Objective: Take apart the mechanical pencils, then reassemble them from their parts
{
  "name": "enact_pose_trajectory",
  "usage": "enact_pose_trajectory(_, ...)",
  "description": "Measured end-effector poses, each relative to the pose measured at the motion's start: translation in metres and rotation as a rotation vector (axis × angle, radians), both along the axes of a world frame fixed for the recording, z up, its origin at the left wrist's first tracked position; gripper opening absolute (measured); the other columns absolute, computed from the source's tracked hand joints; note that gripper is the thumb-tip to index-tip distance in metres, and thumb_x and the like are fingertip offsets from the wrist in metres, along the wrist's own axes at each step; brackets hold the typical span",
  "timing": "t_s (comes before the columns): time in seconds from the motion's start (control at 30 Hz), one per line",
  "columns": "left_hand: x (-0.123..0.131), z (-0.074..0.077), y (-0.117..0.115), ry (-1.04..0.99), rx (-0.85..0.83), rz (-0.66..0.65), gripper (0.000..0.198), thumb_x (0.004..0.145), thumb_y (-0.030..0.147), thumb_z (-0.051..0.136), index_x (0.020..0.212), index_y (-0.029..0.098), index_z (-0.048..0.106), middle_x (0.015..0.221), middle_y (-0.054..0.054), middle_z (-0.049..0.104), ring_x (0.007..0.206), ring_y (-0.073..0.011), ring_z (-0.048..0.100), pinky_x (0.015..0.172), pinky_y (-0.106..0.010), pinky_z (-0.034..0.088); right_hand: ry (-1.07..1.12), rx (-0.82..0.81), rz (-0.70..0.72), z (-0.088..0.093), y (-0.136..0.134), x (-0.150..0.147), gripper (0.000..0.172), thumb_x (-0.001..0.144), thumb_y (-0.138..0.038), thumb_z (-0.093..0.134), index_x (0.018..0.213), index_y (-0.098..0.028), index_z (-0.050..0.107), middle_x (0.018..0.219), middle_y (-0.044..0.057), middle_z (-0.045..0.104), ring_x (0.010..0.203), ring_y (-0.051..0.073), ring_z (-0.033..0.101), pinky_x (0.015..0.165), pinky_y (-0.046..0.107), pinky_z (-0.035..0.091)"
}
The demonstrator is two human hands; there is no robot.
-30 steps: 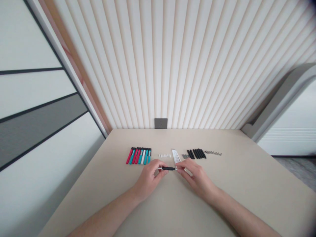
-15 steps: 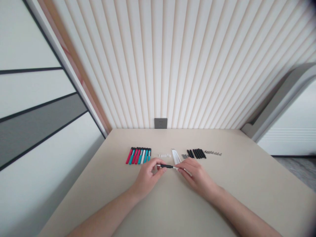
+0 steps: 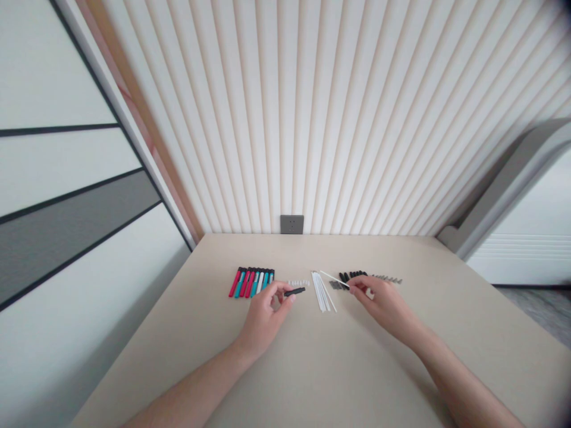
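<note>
My left hand [image 3: 265, 312] is closed on a short black pen grip section [image 3: 295, 292], pinched at its left end between thumb and fingers. The other end points right and is free. In the fingertips of my right hand [image 3: 381, 300] is a thin white pen refill [image 3: 334, 279], which slants up to the left, apart from the black piece. Between the hands several more white refills [image 3: 319, 291] lie in a loose fan on the table. Black grip sections [image 3: 354, 274] lie just behind my right hand, which partly hides them.
Red, teal and white pen barrels with black ends [image 3: 252, 283] lie in a row behind my left hand. Small clear-white pieces [image 3: 298, 283], small grey parts [image 3: 336, 285] and metallic tips [image 3: 390, 279] form further groups. A dark wall socket [image 3: 292, 224] sits behind the table [image 3: 303, 368].
My right hand has moved right and slightly up, away from my left, with a white refill. White ends that showed at both ends of the black grip section no longer show.
</note>
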State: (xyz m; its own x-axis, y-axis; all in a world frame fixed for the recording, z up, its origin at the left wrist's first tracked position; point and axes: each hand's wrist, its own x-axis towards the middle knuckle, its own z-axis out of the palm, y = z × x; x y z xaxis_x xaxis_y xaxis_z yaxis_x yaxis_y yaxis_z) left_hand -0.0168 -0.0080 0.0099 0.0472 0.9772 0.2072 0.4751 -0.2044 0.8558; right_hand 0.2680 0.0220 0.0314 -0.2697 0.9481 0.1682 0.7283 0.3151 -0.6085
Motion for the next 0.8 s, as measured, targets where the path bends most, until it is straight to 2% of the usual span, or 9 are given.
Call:
enact_pose_trajectory(0.1,0.001,0.003,-0.001,-0.081,-0.035,-0.067,0.018,0.088,0.035,0.059,0.096,0.02,0.063,0.081,0.0,0.062,0.073,-0.0155,0.051,0.071,-0.026,0.041,0.217,-0.142,0.016,-0.004,-0.009,-0.02,0.021,0.09,-0.034,0.052,0.095,-0.021,0.067,0.082,0.003,0.072,0.074,0.019,0.063,0.064,0.029,0.043)
enact_pose_trajectory(0.2,0.004,0.005,-0.002,-0.206,-0.082,-0.184,0.019,0.089,0.035,0.059,0.097,0.019,0.063,0.092,-0.003,0.066,0.081,-0.0165,0.057,0.075,-0.027,0.043,0.436,-0.255,0.057,-0.011,-0.023,-0.046,0.024,0.088,-0.036,0.056,0.103,-0.019,0.064,0.081,0.003,0.073,0.076,0.018,0.063,0.067,0.028,0.043)
enact_pose_trajectory(0.37,0.009,0.008,-0.006,-0.315,-0.142,-0.295,0.017,0.089,0.033,0.061,0.097,0.019,0.064,0.106,-0.006,0.067,0.091,-0.0185,0.06,0.081,-0.028,0.044,0.558,-0.288,0.113,-0.02,-0.043,-0.08,0.025,0.088,-0.036,0.06,0.106,-0.02,0.065,0.082,0.002,0.074,0.074,0.017,0.064,0.064,0.026,0.043)
enact_pose_trajectory(0.5,0.01,0.006,-0.007,-0.347,-0.16,-0.327,0.019,0.089,0.034,0.061,0.1,0.019,0.064,0.106,-0.006,0.067,0.093,-0.0191,0.06,0.084,-0.029,0.045,0.485,-0.225,0.158,-0.021,-0.045,-0.087,0.026,0.088,-0.035,0.06,0.111,-0.023,0.066,0.08,0.001,0.074,0.069,0.016,0.063,0.061,0.025,0.044)
enact_pose_trajectory(0.6,0.008,0.003,-0.005,-0.312,-0.159,-0.296,0.021,0.088,0.035,0.062,0.099,0.018,0.064,0.096,-0.005,0.066,0.086,-0.0178,0.058,0.081,-0.028,0.044,0.326,-0.038,0.168,-0.019,-0.033,-0.076,0.021,0.091,-0.032,0.055,0.105,-0.023,0.069,0.086,0.003,0.072,0.079,0.018,0.063,0.07,0.028,0.047)
enact_pose_trajectory(0.7,0.007,0.0,-0.003,-0.264,-0.174,-0.244,0.023,0.088,0.038,0.06,0.098,0.018,0.064,0.088,-0.003,0.062,0.08,-0.0162,0.055,0.074,-0.026,0.043,0.075,0.192,0.087,-0.019,-0.013,-0.053,0.024,0.094,-0.027,0.048,0.097,-0.022,0.071,0.097,0.007,0.07,0.093,0.022,0.06,0.086,0.036,0.044)
enact_pose_trajectory(0.8,0.007,-0.002,-0.003,-0.248,-0.188,-0.233,0.024,0.089,0.039,0.059,0.098,0.017,0.063,0.086,-0.002,0.06,0.078,-0.016,0.054,0.072,-0.026,0.043,-0.159,0.264,-0.013,-0.022,0.004,-0.034,0.024,0.093,-0.027,0.05,0.101,-0.024,0.072,0.111,0.009,0.065,0.104,0.025,0.056,0.093,0.041,0.042)
